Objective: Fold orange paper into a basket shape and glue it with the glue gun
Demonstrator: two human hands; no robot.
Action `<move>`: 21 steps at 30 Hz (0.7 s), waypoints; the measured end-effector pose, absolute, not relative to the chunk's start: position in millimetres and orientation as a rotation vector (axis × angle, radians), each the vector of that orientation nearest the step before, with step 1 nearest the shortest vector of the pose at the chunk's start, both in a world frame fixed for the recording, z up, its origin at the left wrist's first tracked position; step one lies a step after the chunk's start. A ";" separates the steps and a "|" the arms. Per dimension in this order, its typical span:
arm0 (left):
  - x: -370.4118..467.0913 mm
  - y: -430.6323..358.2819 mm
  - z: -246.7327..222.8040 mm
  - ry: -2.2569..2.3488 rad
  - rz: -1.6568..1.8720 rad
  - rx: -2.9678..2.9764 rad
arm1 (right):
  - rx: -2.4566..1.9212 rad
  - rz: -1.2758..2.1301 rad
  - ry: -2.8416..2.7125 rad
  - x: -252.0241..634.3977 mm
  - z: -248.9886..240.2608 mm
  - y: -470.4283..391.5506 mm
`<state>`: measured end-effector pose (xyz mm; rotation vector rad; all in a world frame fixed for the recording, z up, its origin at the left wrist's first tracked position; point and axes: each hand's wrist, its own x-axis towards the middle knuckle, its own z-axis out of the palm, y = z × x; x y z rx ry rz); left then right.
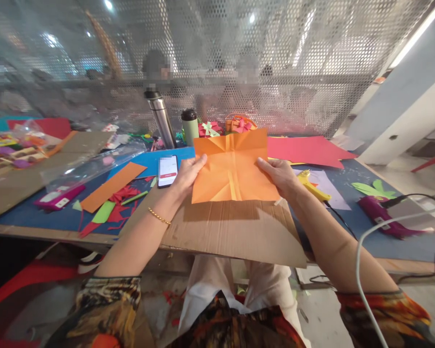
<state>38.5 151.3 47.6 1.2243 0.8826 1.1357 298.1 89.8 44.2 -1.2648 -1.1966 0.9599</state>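
Note:
An orange paper sheet (234,169) with creases down its middle and across its corners is held up, spread flat, above a brown cardboard piece (235,232). My left hand (189,174) pinches its left edge, thumb on the front face. On the opposite edge, my right hand (278,175) grips it the same way. The fingers behind the sheet are hidden. A phone (167,171) with a lit screen lies just left of my left hand. Right of my right hand is a yellow glue gun (313,186) with a black cord.
Red and green scraps (121,203), an orange strip (112,187) and a purple device (60,197) lie on the left. A steel flask (162,118) and green bottle (190,126) stand behind. Red paper (304,149) and another purple device (382,217) with cables are on the right.

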 end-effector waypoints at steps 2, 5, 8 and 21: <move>36.8 154.0 48.0 0.881 1.118 1.237 | -1.263 0.962 -1.184 298.2 44.9 89.1; 35.5 157.9 47.9 0.851 1.098 1.242 | -1.258 0.961 -1.167 296.9 44.4 89.7; 36.9 157.8 48.6 0.798 1.040 1.231 | -1.245 0.947 -1.145 295.3 41.6 93.0; 33.4 164.9 43.4 0.810 0.946 1.156 | -1.222 0.873 -1.109 301.0 27.4 105.4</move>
